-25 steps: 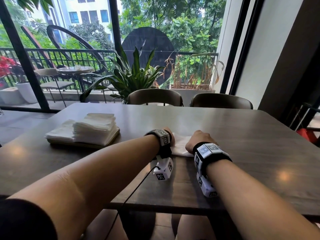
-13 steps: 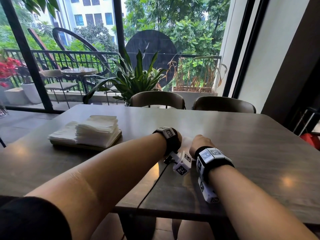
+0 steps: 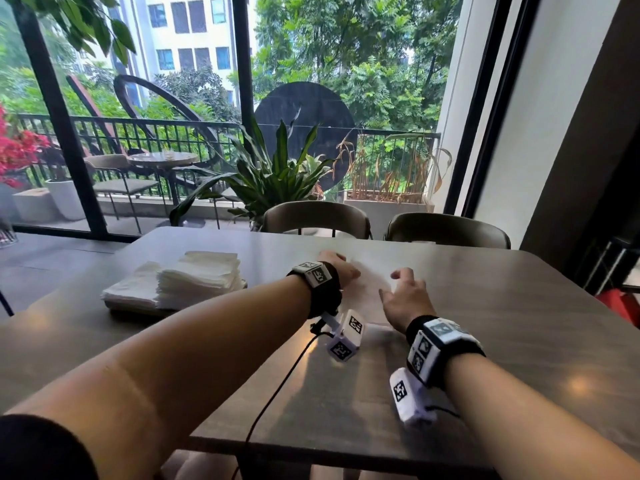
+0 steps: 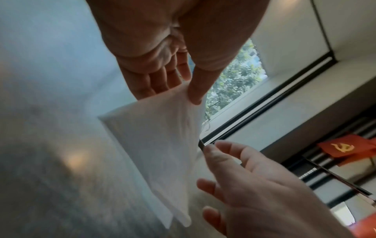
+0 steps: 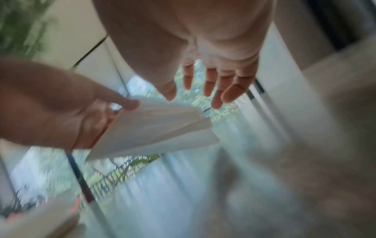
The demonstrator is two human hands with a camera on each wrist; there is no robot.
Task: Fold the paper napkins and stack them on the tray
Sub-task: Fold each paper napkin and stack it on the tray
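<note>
1. The left hand [image 4: 162, 64] is pinching one corner of a thin white folded paper napkin [image 4: 162, 145] between thumb and fingers, lifting that side off the grey wooden tabletop [image 3: 519, 323] near the middle of its far edge.
2. The right hand [image 3: 401, 299] is hovering just beside the napkin with its fingers spread and relaxed, gripping nothing.
3. To fold well, the right hand should probably be pressing the resting part flat while the left is bringing its corner over to meet the opposite edge, then creasing gently; the tissue looks limp and could tear or wrinkle.
4. Toward the tabletop's left edge, a flat dark tray [image 3: 138, 311] is holding a tall stack of folded white napkins [image 3: 201, 278] and a lower pile [image 3: 133, 289] touching its left side.
</note>
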